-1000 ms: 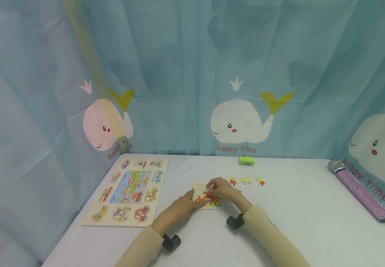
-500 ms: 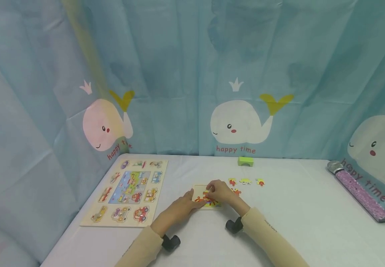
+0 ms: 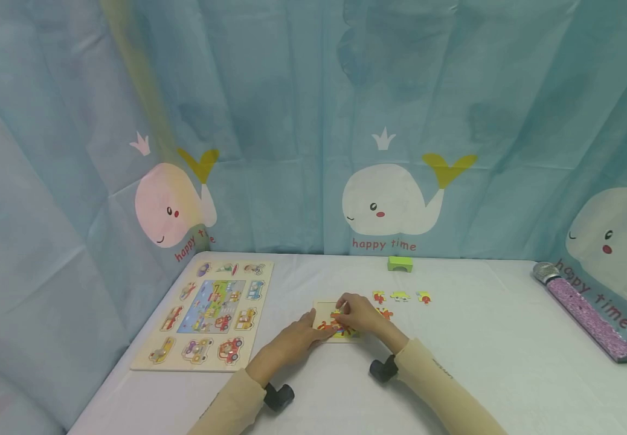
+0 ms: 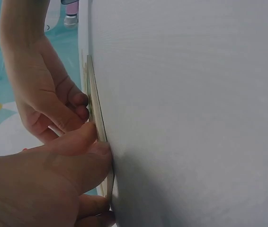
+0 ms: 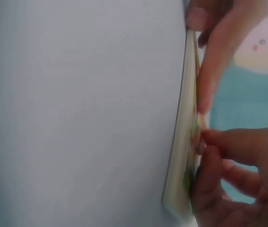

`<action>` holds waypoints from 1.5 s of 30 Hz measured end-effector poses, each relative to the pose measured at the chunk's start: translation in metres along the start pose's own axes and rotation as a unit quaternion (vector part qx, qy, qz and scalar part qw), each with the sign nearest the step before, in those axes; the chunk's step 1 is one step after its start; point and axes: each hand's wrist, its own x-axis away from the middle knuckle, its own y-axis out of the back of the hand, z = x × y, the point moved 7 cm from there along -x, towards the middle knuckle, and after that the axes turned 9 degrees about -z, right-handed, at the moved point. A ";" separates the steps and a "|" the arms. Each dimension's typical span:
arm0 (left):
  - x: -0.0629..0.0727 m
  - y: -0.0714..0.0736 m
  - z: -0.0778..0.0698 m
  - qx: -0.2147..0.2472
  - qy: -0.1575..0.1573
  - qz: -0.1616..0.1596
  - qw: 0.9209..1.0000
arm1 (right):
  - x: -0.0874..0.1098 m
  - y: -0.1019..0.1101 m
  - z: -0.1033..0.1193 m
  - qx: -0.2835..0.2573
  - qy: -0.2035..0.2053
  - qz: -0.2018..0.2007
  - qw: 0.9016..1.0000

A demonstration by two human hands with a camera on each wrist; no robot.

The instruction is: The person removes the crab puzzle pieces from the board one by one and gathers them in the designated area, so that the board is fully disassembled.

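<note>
A small wooden jigsaw board point(image 3: 322, 310) with red and yellow pieces in it lies flat on the white table. My left hand point(image 3: 294, 338) holds its left side, one finger reaching over the pieces; in the left wrist view the thumb point(image 4: 101, 150) sits at the board's edge. My right hand point(image 3: 361, 314) pinches a reddish puzzle piece point(image 5: 198, 146) between thumb and index finger, right at the board's surface. The fingers hide most of that piece. Just right of this hand lies a red loose piece point(image 3: 385, 313).
Behind the right hand stand out three loose puzzle pieces in a row, the middle one yellow point(image 3: 400, 296). A green block point(image 3: 400, 264) is farther back. A large vehicle peg puzzle point(image 3: 145, 356) lies left; a pink glittery microphone point(image 3: 591, 314) lies right. Whale-print curtain point(image 3: 281, 121) encloses the table.
The right hand has shifted slightly, its fingertips lower over the board, and the red loose piece beside it shows more. The left hand keeps its hold.
</note>
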 end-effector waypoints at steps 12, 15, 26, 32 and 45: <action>-0.002 -0.002 0.001 0.030 0.020 0.020 0.999 | -0.001 0.011 -0.018 -0.077 -0.072 -0.038 0.994; -0.003 -0.001 0.000 0.038 0.022 0.020 0.999 | 0.000 0.013 -0.023 -0.080 -0.095 -0.040 0.991; -0.005 -0.002 0.003 0.053 0.036 0.023 0.998 | 0.002 0.044 -0.043 -0.140 -0.139 -0.074 0.978; -0.005 0.001 0.003 0.038 0.031 0.016 0.999 | 0.017 0.079 -0.074 -0.129 -0.181 -0.089 0.971; -0.001 -0.003 0.005 0.062 0.038 0.015 0.997 | 0.052 0.110 -0.131 -0.061 -0.232 -0.057 0.969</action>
